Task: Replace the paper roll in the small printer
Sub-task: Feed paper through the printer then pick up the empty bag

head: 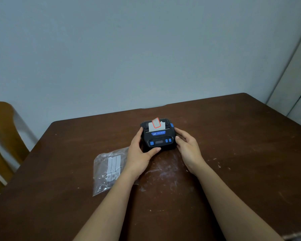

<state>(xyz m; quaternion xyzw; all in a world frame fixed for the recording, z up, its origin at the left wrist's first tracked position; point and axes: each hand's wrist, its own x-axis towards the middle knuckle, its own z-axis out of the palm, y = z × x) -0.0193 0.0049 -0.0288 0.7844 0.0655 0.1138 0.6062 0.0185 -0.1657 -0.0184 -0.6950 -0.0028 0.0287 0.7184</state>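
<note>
Printer (159, 136), small and black with blue buttons on its front panel and a blue label above them, sits on the dark brown counter (233, 153) toward the far edge, roughly midway across. A strip of white paper (156, 125) stands up out of the slot in its top, and a label with a red border is on that strip. The person's left hand (139, 153) wraps the printer's left side, fingers up along the casing and the thumb curled across the lower front edge. The right hand (188, 148) is on the right side, fingers lying against the casing and the thumb near the front corner; both hands are loosely cupped around the body, gripping it between them rather than pinching anything. A blue tab (171, 125) sticks out at the printer's upper right corner, just above the right hand's fingertips. Just beside the left wrist, on the counter, lies a clear plastic bag (108, 171) with pale strips inside; the forearm covers its right edge. The counter's surface is scuffed with whitish marks in front of the printer. A wooden chair back (2, 136) shows at the left edge, against a plain pale wall.
</note>
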